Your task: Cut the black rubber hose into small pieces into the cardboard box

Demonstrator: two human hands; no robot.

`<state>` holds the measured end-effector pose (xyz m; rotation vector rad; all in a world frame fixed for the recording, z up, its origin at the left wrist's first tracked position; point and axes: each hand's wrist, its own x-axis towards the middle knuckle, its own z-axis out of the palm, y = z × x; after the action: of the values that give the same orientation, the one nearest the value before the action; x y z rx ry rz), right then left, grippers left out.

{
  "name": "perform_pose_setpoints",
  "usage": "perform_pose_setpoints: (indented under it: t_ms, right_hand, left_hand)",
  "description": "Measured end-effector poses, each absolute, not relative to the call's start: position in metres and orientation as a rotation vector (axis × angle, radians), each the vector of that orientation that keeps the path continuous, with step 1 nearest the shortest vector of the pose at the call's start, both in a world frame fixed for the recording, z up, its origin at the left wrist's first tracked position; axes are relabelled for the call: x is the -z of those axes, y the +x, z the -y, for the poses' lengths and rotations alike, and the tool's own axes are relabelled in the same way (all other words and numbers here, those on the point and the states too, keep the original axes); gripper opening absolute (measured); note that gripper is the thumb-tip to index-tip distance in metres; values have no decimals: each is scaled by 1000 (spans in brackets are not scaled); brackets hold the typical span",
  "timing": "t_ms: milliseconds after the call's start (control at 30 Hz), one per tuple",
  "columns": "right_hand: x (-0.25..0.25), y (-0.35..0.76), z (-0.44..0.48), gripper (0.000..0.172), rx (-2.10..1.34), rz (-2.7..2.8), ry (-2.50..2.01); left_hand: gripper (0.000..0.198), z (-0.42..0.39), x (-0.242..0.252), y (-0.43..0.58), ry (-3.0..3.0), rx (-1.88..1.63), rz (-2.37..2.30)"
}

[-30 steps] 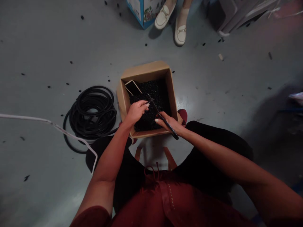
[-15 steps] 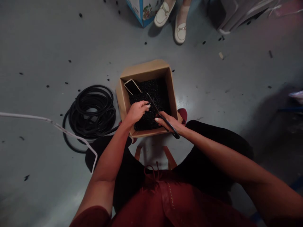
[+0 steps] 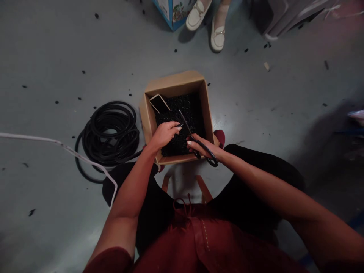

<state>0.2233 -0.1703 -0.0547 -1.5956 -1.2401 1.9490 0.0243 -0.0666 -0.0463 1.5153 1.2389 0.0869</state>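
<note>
Over a cardboard box (image 3: 174,80), my left hand (image 3: 166,133) pinches the end of a black tube (image 3: 180,125). My right hand (image 3: 202,146) is closed around black-handled scissors (image 3: 211,156), whose blades point up and left, just right of the tube end. Many small black pieces (image 3: 182,104) fill the bottom of the box. A phone-like object with a dark face and pale rim (image 3: 159,104) leans in the box's upper left corner. Left of the box lies a coil of black tube (image 3: 109,132), with a length running toward my left forearm.
White shoes of another person (image 3: 218,37) stand beyond the box, beside a blue printed carton (image 3: 170,13). A grey plastic stool (image 3: 280,17) is at the upper right. A white cord (image 3: 57,142) crosses on the left. Black bits are scattered on the floor.
The scissors have turned slightly in my right hand; their handle loops now show wider apart. My left hand has barely moved.
</note>
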Motion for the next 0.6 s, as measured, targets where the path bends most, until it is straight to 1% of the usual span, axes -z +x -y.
perform_pose_setpoints:
  t_ms: [233, 400, 600]
  right_hand:
    - [49, 224, 168, 42, -1879, 1352, -1691]
    - [51, 221, 167, 33, -1762, 1417, -1818]
    - [51, 222, 165, 28, -1758, 1352, -1894]
  left_hand:
    - [39, 67, 45, 25, 1528, -65, -1243]
    - [40, 69, 46, 26, 1553, -42, -1240]
    - [42, 70, 45, 24, 1610, -12, -1272]
